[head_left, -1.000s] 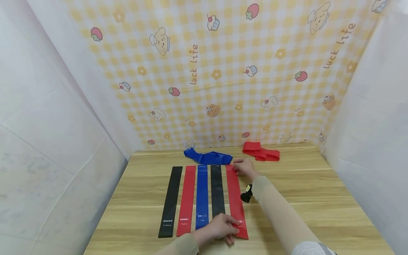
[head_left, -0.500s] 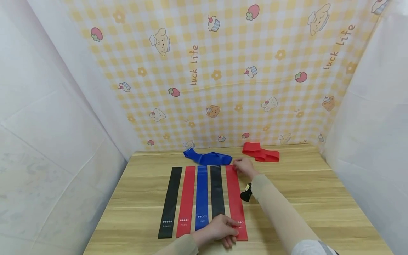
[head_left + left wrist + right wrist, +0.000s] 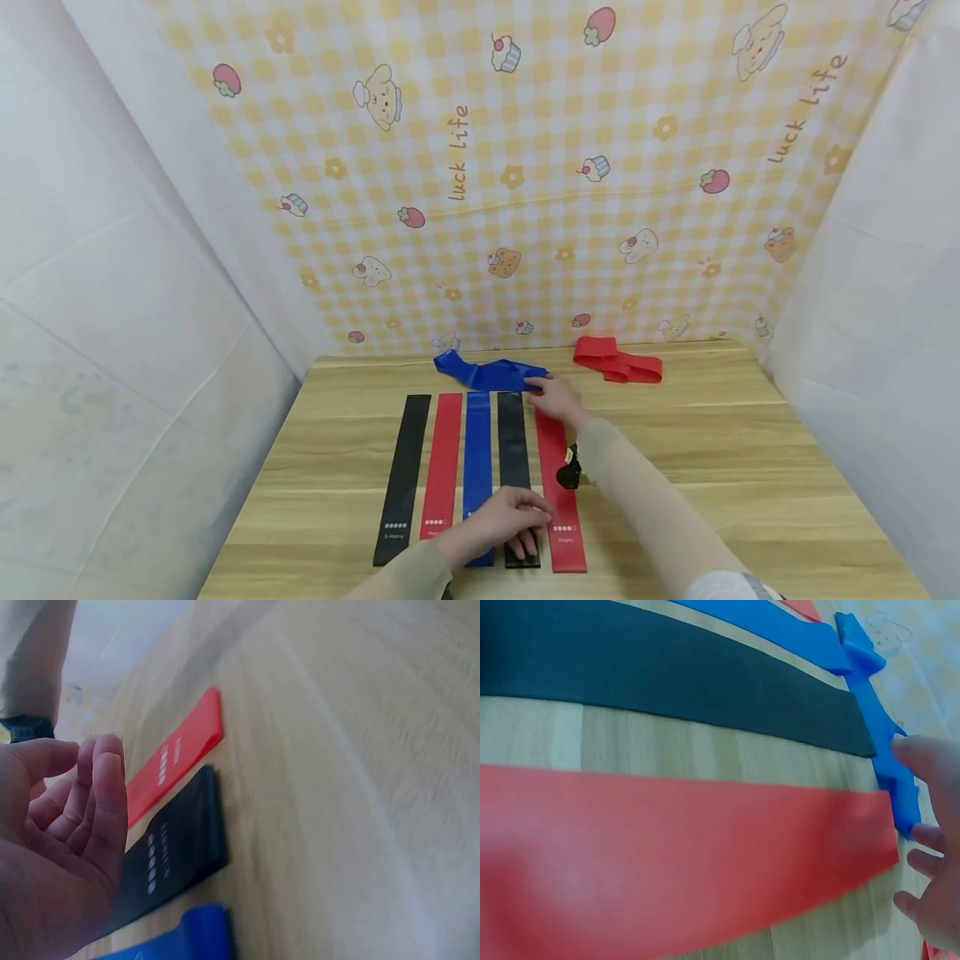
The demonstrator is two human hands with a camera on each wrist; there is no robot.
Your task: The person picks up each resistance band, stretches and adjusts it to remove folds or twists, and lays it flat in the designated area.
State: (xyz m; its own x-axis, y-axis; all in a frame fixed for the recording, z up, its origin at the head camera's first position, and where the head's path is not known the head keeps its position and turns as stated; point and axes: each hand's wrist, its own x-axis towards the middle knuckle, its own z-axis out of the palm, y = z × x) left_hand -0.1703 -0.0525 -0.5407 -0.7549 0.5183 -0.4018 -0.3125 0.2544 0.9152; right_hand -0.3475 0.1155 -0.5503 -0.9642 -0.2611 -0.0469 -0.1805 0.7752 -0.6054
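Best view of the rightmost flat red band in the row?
Head: nearly the full length of the flat red rubbery band shows, though the right hand overlaps its far end. Left wrist: its printed near end. Right wrist: far stretch, no print.

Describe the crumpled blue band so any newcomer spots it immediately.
On the wooden table, five flat bands lie in a row. At their far ends, near the patterned backdrop, lies the crumpled blue band. It is blue and rumpled, unlike the flat blue band and loose red band.
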